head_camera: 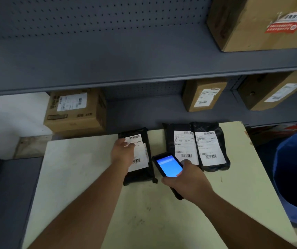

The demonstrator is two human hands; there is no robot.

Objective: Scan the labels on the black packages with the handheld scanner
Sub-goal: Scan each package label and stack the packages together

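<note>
Three black packages with white barcode labels lie on a pale table (83, 177). The left package (144, 177) lies apart, and my left hand (123, 152) rests flat on its label with the fingers spread over the upper part. The middle package (170, 141) and the right package (219, 141) lie side by side, overlapping slightly, labels up. My right hand (189, 178) grips the handheld scanner (168, 165), whose blue screen is lit; it hovers between the left package and the pair, its top end pointing toward the far edge.
Grey metal shelving (108, 56) rises behind the table. Cardboard boxes (76, 112) (203, 95) (273, 90) stand on the lower shelf, and a big box (257, 24) on the upper one. A blue bin (294, 177) stands at the right of the table.
</note>
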